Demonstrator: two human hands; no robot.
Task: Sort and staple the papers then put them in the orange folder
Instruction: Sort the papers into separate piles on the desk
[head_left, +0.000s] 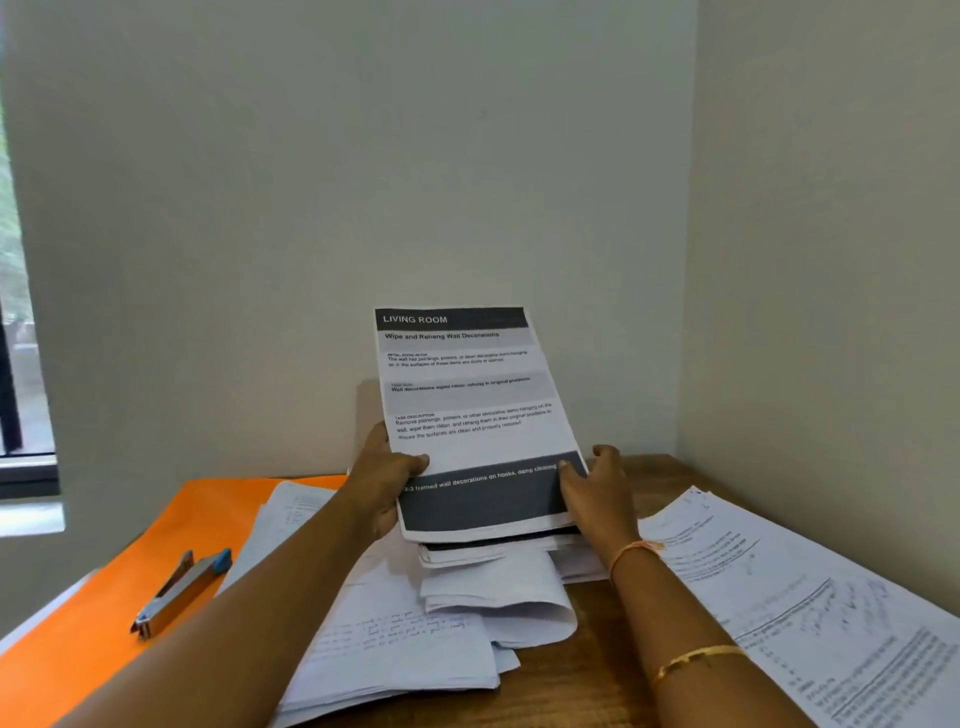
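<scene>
Above wooden desk (613, 675), both hands grip flat printed papers (467, 415)

matt white printed paper sheets (470, 410) mid-frame, smooth matt orange card folder (171, 525) lower left, shiny metal stapler (179, 592) with blue plastic tip, grainy brown wood table (587, 670) bottom centre

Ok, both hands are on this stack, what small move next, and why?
Probably tap the stack down on the table to square it: the left hand and right hand grip its sides, lower sheets jut unevenly, and the stapler lies on the orange folder.
</scene>
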